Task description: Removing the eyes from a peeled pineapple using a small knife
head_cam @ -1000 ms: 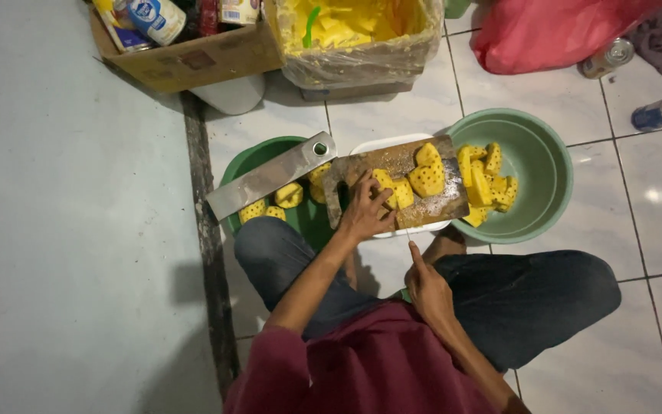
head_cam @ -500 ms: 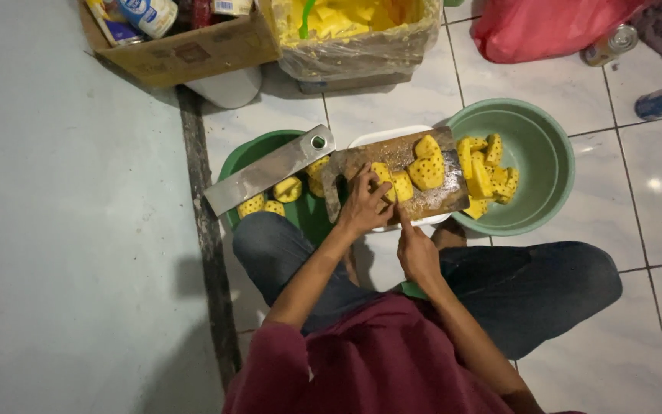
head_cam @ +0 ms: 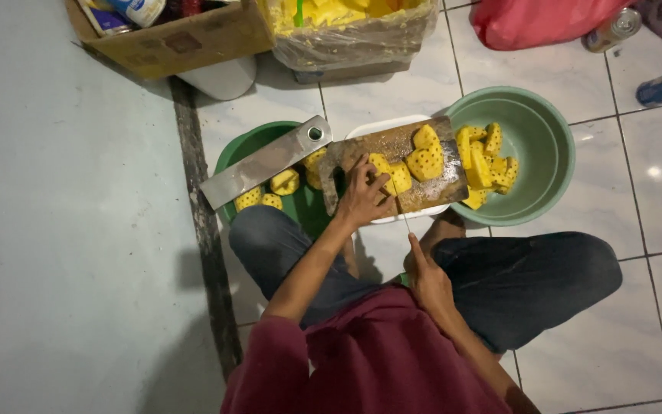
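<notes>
Left hand [head_cam: 363, 195] presses a pineapple piece [head_cam: 388, 175] on the board [head_cam: 438, 190], fingers curled over it. Right hand [head_cam: 427, 280] is closed on a knife [head_cam: 401, 213], thin blade running toward the left fingertips. Cut pieces sit in the right bowl [head_cam: 545, 146]; more lie in the left bowl [head_cam: 250, 146] under a metal blade [head_cam: 266, 161]. Risk: wet fruit may slip, bringing the edge onto the fingers; the board overhangs both bowls and could tip.
</notes>
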